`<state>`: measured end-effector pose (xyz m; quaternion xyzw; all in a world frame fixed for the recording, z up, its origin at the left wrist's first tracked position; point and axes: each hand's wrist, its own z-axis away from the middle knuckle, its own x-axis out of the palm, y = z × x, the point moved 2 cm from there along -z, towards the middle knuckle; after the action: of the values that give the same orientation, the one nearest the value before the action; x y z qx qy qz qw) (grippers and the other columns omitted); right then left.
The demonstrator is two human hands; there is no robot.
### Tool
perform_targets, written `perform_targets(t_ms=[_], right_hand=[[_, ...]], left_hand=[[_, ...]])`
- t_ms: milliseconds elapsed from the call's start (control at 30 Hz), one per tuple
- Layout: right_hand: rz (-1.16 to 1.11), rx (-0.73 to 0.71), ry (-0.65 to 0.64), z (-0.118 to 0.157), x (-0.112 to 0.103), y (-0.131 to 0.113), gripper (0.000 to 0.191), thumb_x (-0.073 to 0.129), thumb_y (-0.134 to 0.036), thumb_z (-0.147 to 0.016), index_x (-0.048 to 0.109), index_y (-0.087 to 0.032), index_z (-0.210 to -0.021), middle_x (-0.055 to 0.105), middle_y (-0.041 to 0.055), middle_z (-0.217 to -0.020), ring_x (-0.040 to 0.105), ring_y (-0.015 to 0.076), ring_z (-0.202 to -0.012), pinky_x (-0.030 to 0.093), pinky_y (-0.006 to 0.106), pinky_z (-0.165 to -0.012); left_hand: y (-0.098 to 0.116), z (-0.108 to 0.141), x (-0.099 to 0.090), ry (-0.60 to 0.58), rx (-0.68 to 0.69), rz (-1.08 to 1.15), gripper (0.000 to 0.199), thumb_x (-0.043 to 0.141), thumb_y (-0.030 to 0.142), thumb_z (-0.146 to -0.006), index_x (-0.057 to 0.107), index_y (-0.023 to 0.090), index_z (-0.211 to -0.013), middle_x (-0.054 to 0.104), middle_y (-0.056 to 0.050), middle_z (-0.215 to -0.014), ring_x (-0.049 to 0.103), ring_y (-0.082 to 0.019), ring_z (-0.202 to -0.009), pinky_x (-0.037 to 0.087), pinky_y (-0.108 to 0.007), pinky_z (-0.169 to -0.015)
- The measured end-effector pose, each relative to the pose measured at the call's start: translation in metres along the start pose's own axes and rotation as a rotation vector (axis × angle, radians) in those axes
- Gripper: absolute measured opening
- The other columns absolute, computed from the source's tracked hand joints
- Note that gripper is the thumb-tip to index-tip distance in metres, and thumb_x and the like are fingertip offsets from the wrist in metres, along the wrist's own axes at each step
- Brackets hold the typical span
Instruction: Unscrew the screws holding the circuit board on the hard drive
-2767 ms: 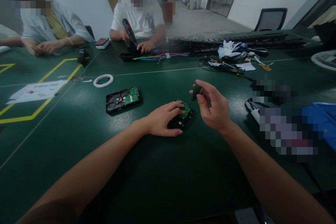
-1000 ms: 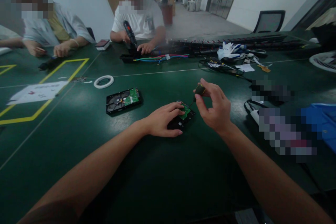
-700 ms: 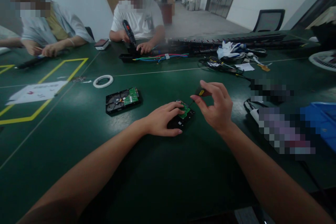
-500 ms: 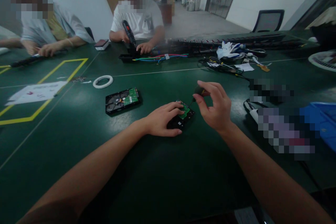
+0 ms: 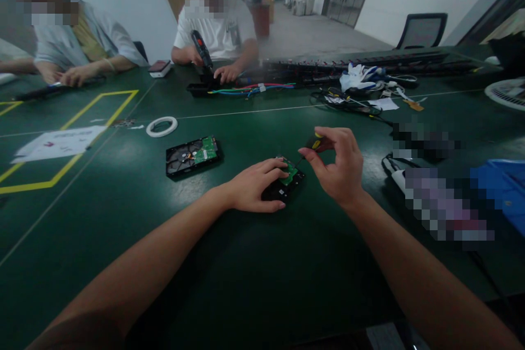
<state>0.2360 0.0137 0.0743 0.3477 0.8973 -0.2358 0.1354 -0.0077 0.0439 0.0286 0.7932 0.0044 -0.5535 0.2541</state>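
Note:
A black hard drive with a green circuit board (image 5: 290,176) lies on the green table, partly covered by my left hand (image 5: 258,186). That hand rests over its left side, fingers on the board and thumb along the near edge. My right hand (image 5: 338,164) pinches a small black and yellow screwdriver (image 5: 315,142) between thumb and fingers. The driver's thin shaft slants down to the left, its tip at the circuit board. Left of my hands sits a second hard drive (image 5: 192,157), board side up, which neither hand touches.
A white ring (image 5: 162,127) and papers (image 5: 57,143) lie left. Across the table, one person holds a power tool (image 5: 202,49) near coloured wires (image 5: 250,89); another sits at far left. Gloves (image 5: 361,77) and cables are back right, a blue bin (image 5: 500,186) at right.
The screwdriver handle has turned and tilted slightly in my right hand, showing more yellow, and those fingers have shifted a little. My left hand and both drives stay in place.

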Motion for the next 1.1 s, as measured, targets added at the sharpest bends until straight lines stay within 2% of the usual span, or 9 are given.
perform_targets(t_ms=[167,267,467,567,700,967,1100], right_hand=[[0.025,0.007,0.023,-0.002,0.001,-0.003,0.04,0.081,-0.035,-0.098,0.062,-0.031,-0.133,0.065,0.005,-0.111,0.069,0.022,-0.091,0.066,0.039,-0.074],[0.027,0.008,0.004,-0.005,0.003,-0.003,0.036,0.076,-0.032,-0.101,0.064,-0.032,-0.134,0.066,0.0054,-0.112,0.069,0.0234,-0.095,0.067,0.042,-0.079],[-0.014,0.039,-0.062,-0.003,0.003,0.0,0.042,0.06,-0.023,-0.107,0.059,-0.034,-0.148,0.073,0.0063,-0.129,0.075,0.0252,-0.106,0.066,0.048,-0.098],[-0.076,0.058,-0.086,0.002,0.005,0.004,0.044,0.056,-0.021,-0.108,0.057,-0.034,-0.15,0.073,0.0063,-0.137,0.077,0.0252,-0.111,0.066,0.048,-0.101],[-0.114,0.066,-0.094,0.004,0.01,0.005,0.046,0.054,-0.021,-0.109,0.055,-0.033,-0.153,0.071,0.007,-0.141,0.077,0.0252,-0.115,0.066,0.047,-0.101],[-0.033,0.02,-0.005,-0.001,0.005,-0.001,0.043,0.075,-0.03,-0.101,0.063,-0.032,-0.142,0.069,0.0059,-0.118,0.071,0.0223,-0.097,0.069,0.041,-0.082],[-0.041,0.02,-0.041,0.001,0.008,-0.001,0.048,0.068,-0.025,-0.103,0.058,-0.031,-0.15,0.07,0.0089,-0.13,0.073,0.0248,-0.104,0.07,0.045,-0.086]], left_hand=[[0.001,0.0,0.0,-0.002,0.002,0.002,0.073,0.078,0.063,-0.094,0.055,0.019,-0.148,0.05,-0.021,-0.162,0.048,-0.043,-0.155,0.047,-0.061,-0.126],[0.0,0.0,0.0,0.01,0.006,0.011,0.073,0.078,0.062,-0.094,0.055,0.02,-0.149,0.05,-0.021,-0.162,0.048,-0.043,-0.155,0.047,-0.063,-0.125],[0.0,-0.001,0.001,0.022,0.013,0.011,0.074,0.078,0.063,-0.093,0.056,0.019,-0.148,0.052,-0.021,-0.161,0.047,-0.044,-0.156,0.046,-0.062,-0.126],[0.0,-0.001,0.001,0.009,0.0,0.006,0.074,0.077,0.064,-0.094,0.057,0.018,-0.148,0.051,-0.021,-0.161,0.047,-0.043,-0.156,0.046,-0.062,-0.126],[0.0,0.0,0.001,0.012,0.001,0.006,0.074,0.077,0.064,-0.094,0.056,0.019,-0.149,0.051,-0.021,-0.161,0.044,-0.043,-0.158,0.046,-0.062,-0.127],[0.001,0.0,0.0,0.019,-0.001,0.022,0.073,0.08,0.063,-0.092,0.058,0.019,-0.147,0.051,-0.021,-0.161,0.048,-0.043,-0.155,0.048,-0.06,-0.125],[-0.001,0.0,0.001,0.013,-0.004,0.013,0.074,0.079,0.063,-0.093,0.057,0.021,-0.149,0.05,-0.02,-0.162,0.046,-0.043,-0.157,0.046,-0.061,-0.127]])
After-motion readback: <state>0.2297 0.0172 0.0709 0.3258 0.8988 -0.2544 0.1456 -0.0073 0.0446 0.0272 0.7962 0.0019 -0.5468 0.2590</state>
